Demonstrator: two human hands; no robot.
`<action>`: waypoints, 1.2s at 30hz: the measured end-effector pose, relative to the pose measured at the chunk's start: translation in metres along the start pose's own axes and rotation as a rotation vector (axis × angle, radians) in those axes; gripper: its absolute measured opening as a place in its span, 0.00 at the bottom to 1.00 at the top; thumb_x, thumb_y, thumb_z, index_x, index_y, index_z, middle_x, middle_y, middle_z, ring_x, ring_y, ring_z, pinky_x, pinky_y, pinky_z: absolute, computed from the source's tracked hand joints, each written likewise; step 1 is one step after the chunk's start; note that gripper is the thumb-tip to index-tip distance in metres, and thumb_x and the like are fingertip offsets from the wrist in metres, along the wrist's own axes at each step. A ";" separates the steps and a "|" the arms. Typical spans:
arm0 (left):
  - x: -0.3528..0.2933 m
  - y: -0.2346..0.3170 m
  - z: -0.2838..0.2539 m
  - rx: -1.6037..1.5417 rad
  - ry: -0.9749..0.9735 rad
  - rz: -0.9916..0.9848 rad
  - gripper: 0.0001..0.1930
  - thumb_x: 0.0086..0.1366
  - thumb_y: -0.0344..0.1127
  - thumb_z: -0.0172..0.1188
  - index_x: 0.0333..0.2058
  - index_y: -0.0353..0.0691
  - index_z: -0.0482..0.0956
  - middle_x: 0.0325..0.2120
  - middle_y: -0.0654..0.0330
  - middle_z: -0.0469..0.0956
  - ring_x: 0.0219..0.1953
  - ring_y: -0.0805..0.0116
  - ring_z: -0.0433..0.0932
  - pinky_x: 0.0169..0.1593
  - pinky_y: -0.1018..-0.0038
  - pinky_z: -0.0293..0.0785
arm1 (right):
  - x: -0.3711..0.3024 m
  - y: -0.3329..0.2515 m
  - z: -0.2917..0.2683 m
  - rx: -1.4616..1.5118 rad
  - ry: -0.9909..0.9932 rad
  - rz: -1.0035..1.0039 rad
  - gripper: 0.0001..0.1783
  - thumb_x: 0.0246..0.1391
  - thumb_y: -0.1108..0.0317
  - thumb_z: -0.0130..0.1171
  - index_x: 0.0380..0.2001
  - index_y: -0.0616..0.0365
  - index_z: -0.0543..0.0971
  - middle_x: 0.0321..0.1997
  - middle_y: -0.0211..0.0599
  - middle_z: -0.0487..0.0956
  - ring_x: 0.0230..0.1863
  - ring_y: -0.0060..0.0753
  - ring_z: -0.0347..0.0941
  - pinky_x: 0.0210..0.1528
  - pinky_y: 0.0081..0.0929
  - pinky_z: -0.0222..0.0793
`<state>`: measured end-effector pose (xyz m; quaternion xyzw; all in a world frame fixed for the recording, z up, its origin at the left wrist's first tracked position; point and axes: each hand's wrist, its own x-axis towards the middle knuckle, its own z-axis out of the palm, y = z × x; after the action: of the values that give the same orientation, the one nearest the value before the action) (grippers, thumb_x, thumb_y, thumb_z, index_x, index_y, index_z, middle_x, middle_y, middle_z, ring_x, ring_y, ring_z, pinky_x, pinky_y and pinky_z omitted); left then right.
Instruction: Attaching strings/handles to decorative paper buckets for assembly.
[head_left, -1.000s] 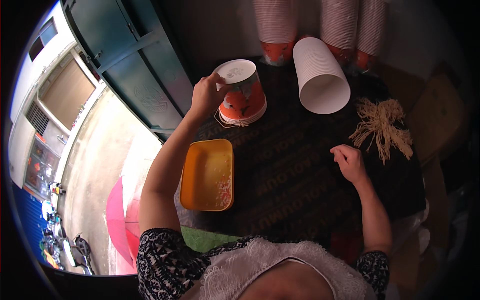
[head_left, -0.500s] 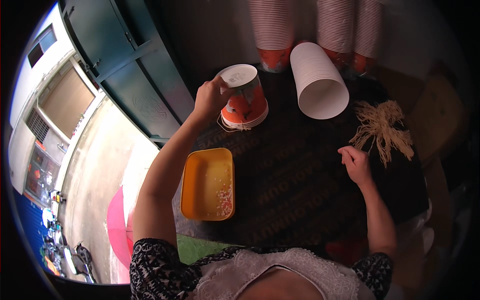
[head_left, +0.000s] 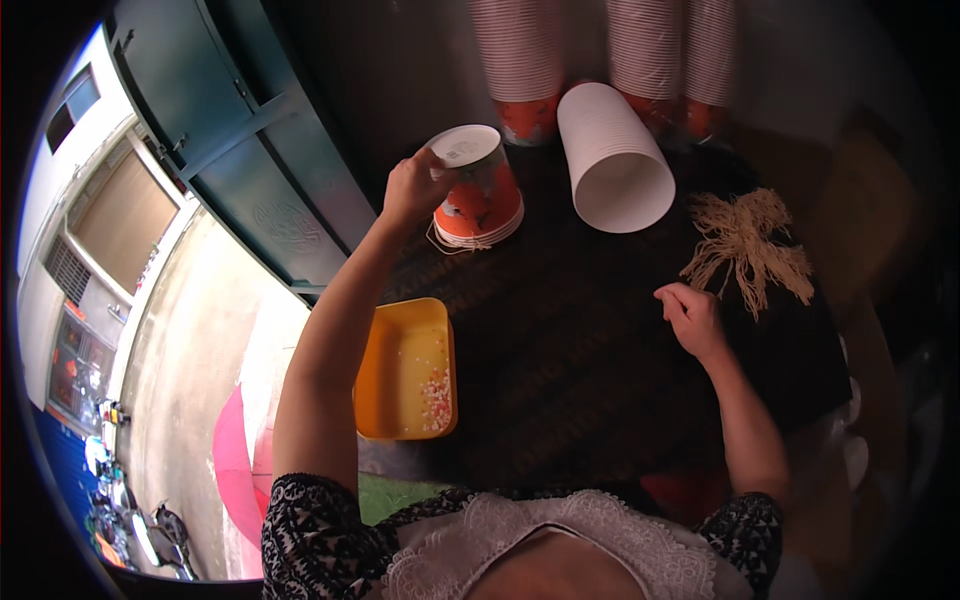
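An upturned stack of orange-and-white paper cups stands at the far left of the dark table, its white base upward. My left hand is closed on the upper left edge of this stack, with the fingers partly hidden. Thin pale string lies around the stacked rims, and a loose end hangs at the left. My right hand is curled above the table at the right, thumb and forefinger together; whether anything is between them cannot be made out. Just beyond it lies a bundle of cut beige strings.
A yellow tub with small white and pink beads stands near my left forearm. Nested white cups lie on their side at the back. Tall cup stacks line the wall. A green metal door opens onto a yard at left.
The view has shifted slightly, so the table's things sit further left in the picture. My left hand stays on the cup stack, and my right hand remains curled near the strings.
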<state>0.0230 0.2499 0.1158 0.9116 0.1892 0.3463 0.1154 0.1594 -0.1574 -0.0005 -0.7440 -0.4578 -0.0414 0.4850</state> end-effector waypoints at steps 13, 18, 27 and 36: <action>0.011 0.047 -0.002 0.035 0.171 0.180 0.18 0.52 0.36 0.60 0.40 0.33 0.72 0.39 0.41 0.74 0.44 0.44 0.74 0.48 0.58 0.71 | -0.004 -0.008 0.013 -0.006 -0.035 -0.070 0.06 0.56 0.74 0.54 0.31 0.65 0.79 0.29 0.46 0.81 0.31 0.42 0.80 0.31 0.29 0.75; 0.021 0.129 0.034 -0.331 0.115 0.090 0.10 0.55 0.34 0.58 0.30 0.32 0.80 0.29 0.41 0.79 0.36 0.45 0.79 0.42 0.59 0.74 | -0.007 -0.002 0.019 -0.008 -0.020 -0.076 0.07 0.55 0.73 0.54 0.32 0.64 0.79 0.31 0.47 0.81 0.33 0.45 0.80 0.33 0.31 0.75; -0.036 0.145 0.159 -0.539 0.344 -0.416 0.13 0.54 0.30 0.57 0.38 0.29 0.75 0.32 0.46 0.78 0.36 0.55 0.78 0.43 0.67 0.73 | 0.018 0.002 0.020 0.109 0.146 -0.028 0.05 0.54 0.77 0.55 0.34 0.65 0.76 0.30 0.46 0.78 0.30 0.41 0.77 0.31 0.29 0.70; -0.051 0.139 0.200 -0.663 0.397 -0.372 0.13 0.57 0.33 0.66 0.35 0.33 0.72 0.29 0.53 0.74 0.32 0.62 0.74 0.39 0.68 0.71 | 0.115 0.064 0.007 -0.222 0.478 -0.196 0.19 0.47 0.78 0.62 0.42 0.63 0.66 0.41 0.46 0.68 0.37 0.42 0.69 0.40 0.34 0.67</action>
<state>0.1594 0.0870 -0.0135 0.6912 0.2473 0.5305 0.4239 0.2689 -0.0851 0.0105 -0.7139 -0.3927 -0.3125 0.4883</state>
